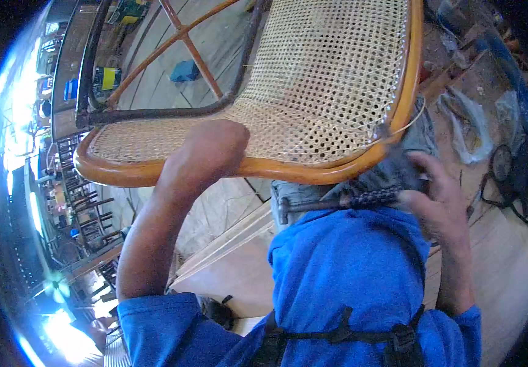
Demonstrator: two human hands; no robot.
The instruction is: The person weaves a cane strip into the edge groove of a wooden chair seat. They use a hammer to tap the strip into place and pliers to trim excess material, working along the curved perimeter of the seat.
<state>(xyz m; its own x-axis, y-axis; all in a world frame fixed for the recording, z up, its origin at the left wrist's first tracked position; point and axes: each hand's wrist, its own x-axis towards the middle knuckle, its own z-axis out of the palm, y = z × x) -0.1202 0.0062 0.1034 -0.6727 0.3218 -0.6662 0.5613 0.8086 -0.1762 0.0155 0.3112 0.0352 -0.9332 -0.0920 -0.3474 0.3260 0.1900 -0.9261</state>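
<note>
A chair with a bent wooden frame (328,173) and woven cane webbing (337,67) lies across my lap. My left hand (212,147) is closed in a fist on the cane by the near rim; whatever its fingers hold is hidden. At the right, my right hand (438,199) grips a dark tool (403,164), smeared by motion, whose tip is close to the frame's corner. A loose cane strand (415,119) curves out from that corner. Across my lap lies a hammer (331,205) with a dark patterned grip, its handle end near my right thumb.
Clear plastic bags (472,131) and a black strapped item (515,177) lie on the floor at the right. Beyond the chair's dark crossed-bar frame (181,30) lies a blue piece (184,71). Several stacked wooden frames (83,214) stand at the left.
</note>
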